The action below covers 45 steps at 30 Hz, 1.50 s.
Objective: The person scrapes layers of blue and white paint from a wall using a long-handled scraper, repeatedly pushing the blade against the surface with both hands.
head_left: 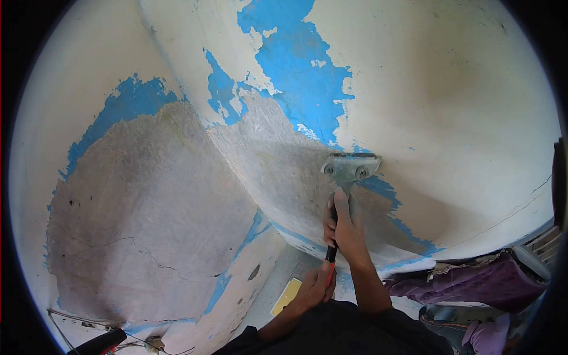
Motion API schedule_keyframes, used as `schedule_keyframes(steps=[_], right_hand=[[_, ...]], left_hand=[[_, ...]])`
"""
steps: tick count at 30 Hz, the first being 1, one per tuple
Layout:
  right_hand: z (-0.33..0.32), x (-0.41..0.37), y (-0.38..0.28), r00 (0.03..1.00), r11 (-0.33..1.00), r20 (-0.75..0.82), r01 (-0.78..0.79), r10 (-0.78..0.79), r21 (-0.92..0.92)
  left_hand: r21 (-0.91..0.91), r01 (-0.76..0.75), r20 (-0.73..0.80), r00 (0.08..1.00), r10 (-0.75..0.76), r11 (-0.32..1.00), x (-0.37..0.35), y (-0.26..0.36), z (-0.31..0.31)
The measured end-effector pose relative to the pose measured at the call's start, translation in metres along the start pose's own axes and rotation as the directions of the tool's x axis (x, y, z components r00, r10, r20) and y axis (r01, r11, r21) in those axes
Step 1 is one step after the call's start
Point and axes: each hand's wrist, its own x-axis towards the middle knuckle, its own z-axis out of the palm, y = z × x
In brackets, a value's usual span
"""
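A wall scraper point(349, 176) with a wide metal head and two bolts lies with its blade against the wall, at the edge of blue paint. My right hand point(345, 228) is wrapped round the upper handle, close below the head, thumb along the shaft. Lower down, my left hand point(313, 286) grips the black and red handle near its end. Around the blade, the wall shows bare grey plaster point(278, 145), a ragged band of blue paint point(302, 71) and a cream coat point(438, 89).
To the left, an adjoining wall has a large scraped grey patch point(154, 207) with cracks. Purple cloth point(467, 284) covers something at the lower right. A yellow rectangular piece point(287, 296) is near the floor. Wires and a black object point(100, 342) are at the lower left.
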Motion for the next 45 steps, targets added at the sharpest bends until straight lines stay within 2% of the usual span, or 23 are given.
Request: schedule_keyframes(steps=[2, 8, 12, 20, 23, 29, 32, 36, 39, 45], right_hand=[[-0.001, 0.001, 0.000, 1.000, 1.000, -0.003, -0.001, 0.001, 0.002], [0.017, 0.020, -0.025, 0.998, 0.999, 0.058, 0.037, -0.034, -0.039], [0.028, 0.027, -0.028, 0.993, 0.996, 0.084, 0.089, -0.087, -0.024], [0.013, 0.012, 0.003, 1.000, 1.000, 0.020, -0.013, 0.013, 0.011], [0.020, 0.017, -0.006, 0.998, 1.000, 0.049, 0.027, -0.027, -0.001], [0.042, 0.036, -0.032, 0.985, 0.994, 0.132, 0.111, -0.110, 0.003], [0.039, 0.034, -0.020, 0.990, 0.996, 0.112, 0.086, -0.086, 0.011], [0.020, 0.019, 0.014, 0.997, 0.999, 0.076, 0.001, -0.004, 0.041], [0.019, 0.014, 0.015, 0.999, 0.998, 0.049, -0.012, 0.009, 0.056], [0.034, 0.028, 0.001, 0.994, 0.997, 0.089, 0.064, -0.069, 0.053]], left_hand=[[-0.028, 0.022, 0.016, 1.000, -0.022, 0.999, -0.001, 0.000, 0.003], [0.007, -0.066, -0.046, 0.997, 0.066, 0.998, 0.013, 0.026, -0.001], [-0.005, -0.059, -0.071, 0.996, 0.059, 0.998, 0.017, 0.034, -0.009], [0.020, 0.028, -0.037, 0.999, -0.027, 0.999, -0.001, 0.006, -0.011], [0.047, 0.006, -0.069, 0.998, -0.002, 0.999, 0.004, 0.019, -0.016], [0.068, -0.131, -0.126, 0.982, 0.138, 0.989, 0.016, 0.056, -0.021], [0.101, -0.108, -0.104, 0.988, 0.118, 0.989, 0.013, 0.044, -0.026], [0.046, 0.027, -0.055, 0.998, -0.024, 0.999, -0.002, 0.017, -0.025], [0.029, 0.034, -0.066, 0.997, -0.032, 0.999, -0.005, 0.011, -0.024], [0.180, -0.026, -0.141, 0.989, 0.052, 0.983, 0.003, 0.035, -0.040]])
